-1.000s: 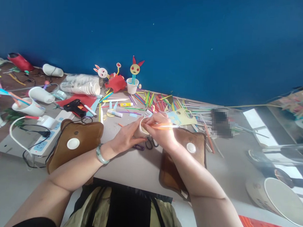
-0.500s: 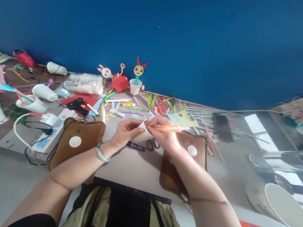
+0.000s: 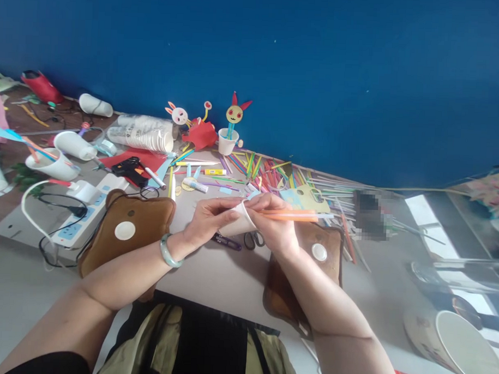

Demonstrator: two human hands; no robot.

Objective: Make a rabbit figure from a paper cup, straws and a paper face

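A white paper cup lies tilted in my left hand, its mouth turned to the right. The fingers of that hand are closed around the cup's side. My right hand grips a small bundle of orange straws at the cup's rim, with a pale tip sticking out to the right. The fingertips and the straws' inner ends are partly hidden. Below the cup, black scissors and a dark purple cutter-like tool rest on the table.
Brown cushions flank my forearms. A power strip with cables, a black glue gun and stacked paper cups are at left. Behind stand a rabbit-faced figure in a cup and scattered coloured straws. A large tub is at right.
The straws have shifted slightly right and now point more level, with the right hand still on them. The cup remains in my left hand. The whole view has shifted slightly.
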